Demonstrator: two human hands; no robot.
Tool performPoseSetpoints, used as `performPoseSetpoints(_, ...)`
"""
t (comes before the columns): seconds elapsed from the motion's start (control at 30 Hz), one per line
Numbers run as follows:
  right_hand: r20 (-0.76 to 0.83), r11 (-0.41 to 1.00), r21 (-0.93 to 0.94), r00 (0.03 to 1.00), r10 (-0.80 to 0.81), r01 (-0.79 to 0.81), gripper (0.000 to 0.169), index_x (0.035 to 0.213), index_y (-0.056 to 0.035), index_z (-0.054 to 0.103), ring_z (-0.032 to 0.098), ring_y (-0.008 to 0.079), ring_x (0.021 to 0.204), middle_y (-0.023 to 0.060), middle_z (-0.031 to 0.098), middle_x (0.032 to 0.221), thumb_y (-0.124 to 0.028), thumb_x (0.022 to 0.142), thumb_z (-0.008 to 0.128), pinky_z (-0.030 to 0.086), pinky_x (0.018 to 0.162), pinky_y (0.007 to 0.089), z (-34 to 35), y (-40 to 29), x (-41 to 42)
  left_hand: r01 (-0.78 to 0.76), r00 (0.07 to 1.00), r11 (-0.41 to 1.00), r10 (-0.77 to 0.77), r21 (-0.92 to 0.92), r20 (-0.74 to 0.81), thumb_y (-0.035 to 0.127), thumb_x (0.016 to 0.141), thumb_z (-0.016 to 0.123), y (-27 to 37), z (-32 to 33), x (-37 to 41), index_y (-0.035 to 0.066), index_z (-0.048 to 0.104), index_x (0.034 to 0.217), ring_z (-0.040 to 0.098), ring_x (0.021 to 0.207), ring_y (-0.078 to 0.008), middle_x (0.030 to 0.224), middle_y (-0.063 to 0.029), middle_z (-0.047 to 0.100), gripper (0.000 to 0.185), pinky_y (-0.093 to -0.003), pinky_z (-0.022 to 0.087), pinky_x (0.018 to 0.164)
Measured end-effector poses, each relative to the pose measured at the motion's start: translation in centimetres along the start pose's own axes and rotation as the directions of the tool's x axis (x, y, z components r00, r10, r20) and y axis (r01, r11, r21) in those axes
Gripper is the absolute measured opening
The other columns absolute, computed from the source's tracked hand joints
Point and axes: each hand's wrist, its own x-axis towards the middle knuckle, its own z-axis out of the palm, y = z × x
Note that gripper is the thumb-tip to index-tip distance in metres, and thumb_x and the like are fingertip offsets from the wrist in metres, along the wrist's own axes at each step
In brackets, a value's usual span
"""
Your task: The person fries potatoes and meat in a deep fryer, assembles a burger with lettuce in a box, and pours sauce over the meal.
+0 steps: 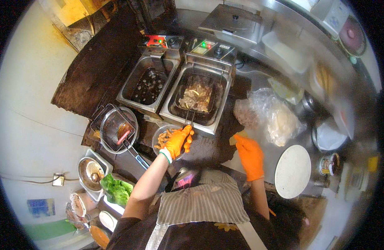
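Note:
My left hand (177, 143), in an orange glove, is closed around the wire handle (189, 117) of a fry basket. The basket (196, 93) sits in the right-hand deep fryer (218, 116) and holds pale, browned pieces of food. Below my left hand, partly hidden by it, is a bowl of brown fried pieces (163, 137). My right hand (250, 157), also gloved in orange, is over the counter to the right. Its fingertips are by a flat tan piece (236, 137); whether they grip it is unclear.
Bubbling dark oil fills the left fryer (147, 86). A strainer basket with a sausage-like red piece (123, 137) rests over a metal pot (115, 150). Leafy greens (117, 189) stand at lower left. Clear plastic bags of food (277, 120) and a round white board (293, 172) lie right.

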Motion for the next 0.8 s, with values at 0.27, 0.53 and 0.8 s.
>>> performPoseSetpoints(0.27, 0.069, 0.993, -0.040, 0.992, -0.107, 0.110, 0.025, 0.111, -0.0121, 0.076, 0.068, 0.0311, 0.097, 0.0131, 0.073, 0.105, -0.018, 0.090, 0.064, 0.053, 0.086, 0.0408, 1.3, 1.6, 0.0, 0.000, 0.998, 0.995, 0.006, 0.101, -0.056, 0.038, 0.103, 0.055, -1.4, 0.3, -0.8, 0.013, 0.058, 0.095, 0.047, 0.041, -0.0157, 0.063, -0.0042, 0.059, 0.026, -0.0284, 0.036, 0.035)
performPoseSetpoints(0.53, 0.189, 0.994, -0.084, 0.981, -0.054, 0.071, 0.025, 0.112, -0.0135, 0.075, 0.066, 0.0309, 0.102, 0.0123, 0.072, 0.108, -0.020, 0.091, 0.062, 0.053, 0.087, 0.0403, 0.5, 2.5, 0.8, -0.088, 0.979, 0.980, 0.118, 0.178, -0.165, 0.037, 0.103, 0.055, -2.1, 2.4, -0.6, 0.008, 0.056, 0.091, 0.048, 0.040, -0.0182, 0.061, -0.0067, 0.056, 0.031, -0.0341, 0.041, 0.034)
performPoseSetpoints(0.8, 0.232, 0.993, -0.094, 0.969, 0.090, -0.070, 0.030, 0.114, -0.0129, 0.074, 0.064, 0.0336, 0.109, 0.0182, 0.068, 0.117, -0.028, 0.093, 0.060, 0.049, 0.095, 0.0427, 3.0, 6.0, 1.1, -0.116, 0.988, 0.985, 0.128, 0.125, -0.091, 0.032, 0.103, 0.055, -2.6, -0.1, 0.7, 0.009, 0.054, 0.107, 0.050, 0.042, -0.0141, 0.067, -0.0045, 0.060, 0.023, -0.0308, 0.042, 0.033)
